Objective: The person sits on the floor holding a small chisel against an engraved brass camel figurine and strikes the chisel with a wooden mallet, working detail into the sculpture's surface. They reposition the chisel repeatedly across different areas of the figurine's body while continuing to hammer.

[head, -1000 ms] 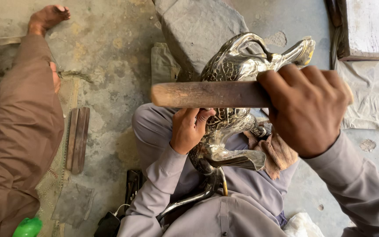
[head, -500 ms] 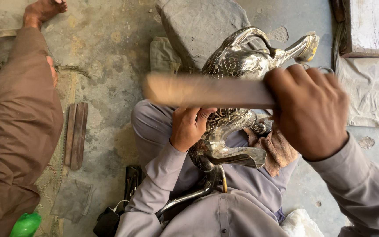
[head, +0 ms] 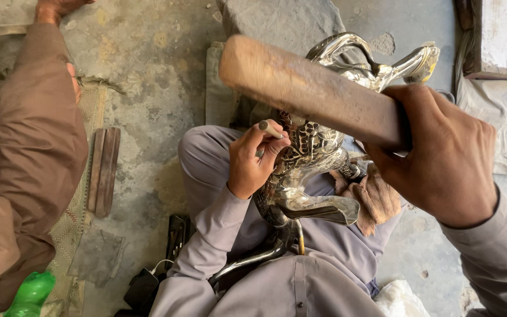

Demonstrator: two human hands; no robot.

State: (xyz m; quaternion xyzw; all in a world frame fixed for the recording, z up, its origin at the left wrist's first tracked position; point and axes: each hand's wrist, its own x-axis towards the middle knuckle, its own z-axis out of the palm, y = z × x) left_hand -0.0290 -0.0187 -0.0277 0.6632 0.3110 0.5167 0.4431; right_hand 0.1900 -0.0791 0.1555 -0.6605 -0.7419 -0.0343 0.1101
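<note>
A seated metalworker's right hand, clenched on a wooden mallet now swung lower across frame centre, drives toward the punch pinched in the left hand against a polished metal bird figure in the lap; a green plastic bottle lies lower left.

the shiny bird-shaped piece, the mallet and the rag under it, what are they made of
Bird-shaped piece: looks like polished silver-coloured metal; bright mirror reflections and chased patterns. Mallet in the right hand: seemingly bare wood, matte brown and worn. Rag: soft brown cloth, folded and creased. Left hand holds a small metal punch, probably steel.
</note>
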